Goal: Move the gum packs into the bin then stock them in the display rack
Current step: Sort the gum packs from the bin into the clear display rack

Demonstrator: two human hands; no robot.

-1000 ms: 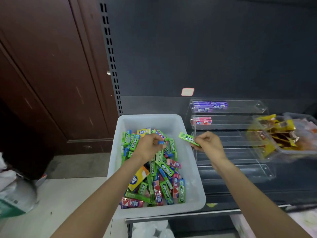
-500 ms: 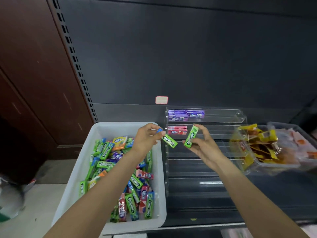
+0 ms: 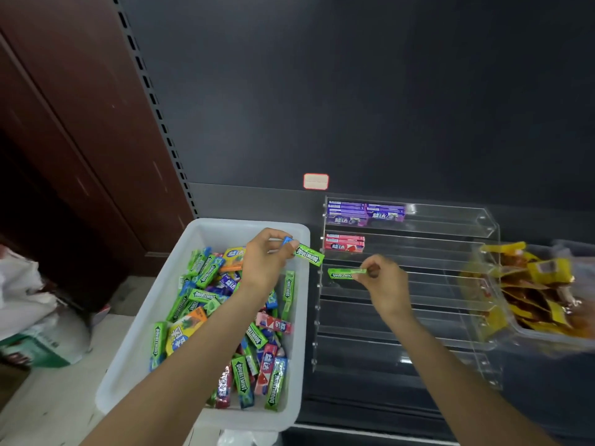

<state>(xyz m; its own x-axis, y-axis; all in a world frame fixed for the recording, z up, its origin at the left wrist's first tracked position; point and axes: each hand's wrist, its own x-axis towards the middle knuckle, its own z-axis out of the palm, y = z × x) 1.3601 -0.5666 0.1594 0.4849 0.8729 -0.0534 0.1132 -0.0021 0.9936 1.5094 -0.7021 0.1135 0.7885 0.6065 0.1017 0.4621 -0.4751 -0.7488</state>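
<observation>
A white bin (image 3: 206, 230) on the left holds several loose gum packs (image 3: 206, 297), mostly green, with red, blue and orange ones mixed in. My left hand (image 3: 265, 262) hovers over the bin's far right corner and pinches a green gum pack (image 3: 309, 255) together with a small blue one. My right hand (image 3: 381, 283) pinches another green gum pack (image 3: 344, 273), held flat at the left end of the third tier of the clear display rack (image 3: 450, 220). Purple packs (image 3: 365, 212) fill the top tier's left part; red packs (image 3: 344, 243) sit on the second tier.
A clear tub (image 3: 547, 336) of yellow and brown sachets stands right of the rack, touching it. A red-edged price label (image 3: 316, 181) sticks to the dark back panel. White bags (image 3: 35, 313) lie on the floor at the left, below a brown wooden door.
My right hand turned its green pack from upright to flat and lowered it to the rack's third tier. My left hand, with its packs, stayed above the bin's far corner.
</observation>
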